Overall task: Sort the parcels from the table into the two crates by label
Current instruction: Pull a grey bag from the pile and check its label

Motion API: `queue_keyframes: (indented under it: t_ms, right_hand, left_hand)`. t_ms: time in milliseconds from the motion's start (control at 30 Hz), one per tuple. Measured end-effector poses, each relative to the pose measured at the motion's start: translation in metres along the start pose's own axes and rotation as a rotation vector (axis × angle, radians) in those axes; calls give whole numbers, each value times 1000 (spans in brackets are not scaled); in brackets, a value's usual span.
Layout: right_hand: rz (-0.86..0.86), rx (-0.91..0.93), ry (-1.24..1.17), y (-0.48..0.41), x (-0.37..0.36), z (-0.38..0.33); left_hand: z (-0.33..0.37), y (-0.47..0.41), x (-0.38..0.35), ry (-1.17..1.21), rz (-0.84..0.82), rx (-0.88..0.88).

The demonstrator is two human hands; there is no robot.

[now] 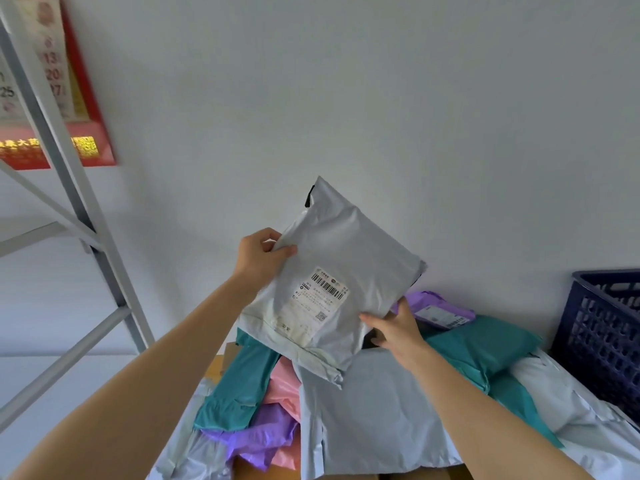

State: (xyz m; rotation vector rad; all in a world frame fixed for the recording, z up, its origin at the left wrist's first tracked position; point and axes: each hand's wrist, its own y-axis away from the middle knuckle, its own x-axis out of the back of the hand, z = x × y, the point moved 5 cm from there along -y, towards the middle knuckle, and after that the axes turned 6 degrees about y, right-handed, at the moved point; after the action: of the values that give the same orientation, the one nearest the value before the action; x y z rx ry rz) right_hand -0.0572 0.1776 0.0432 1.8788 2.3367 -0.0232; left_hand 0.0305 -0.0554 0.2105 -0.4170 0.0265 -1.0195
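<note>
Pinching grey parcel at opposite edges, left grip and right grip, above heaped parcels.

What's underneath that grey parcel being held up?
A teal mailer, pink mailer, purple mailer and large grey mailer lie heaped below. The held parcel hides the heap's middle.

Label print on grey parcel too small to read. R hand fingers hidden behind it. Crate cut by frame's right edge. Calendar blurred, partly behind rack. Table hidden under pile; cardboard mostly covered.
</note>
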Motion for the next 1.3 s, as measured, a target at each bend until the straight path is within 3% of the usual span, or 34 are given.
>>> queue_keyframes:
  t_ms: [333, 533, 933, 1300]
  right_hand:
    - [59, 69, 105, 2, 22, -27]
    - [183, 95, 192, 16, 64, -37]
    - [351, 77, 278, 88, 171, -48]
    - [453, 86, 310, 215, 320, -63]
  left_hand:
    - [-35, -3, 7, -85, -38, 114]
    - [-59, 2, -28, -81, -220, 206]
    - [-52, 46, -131, -31, -514, 239]
    - [6, 158, -265, 21, -716, 240]
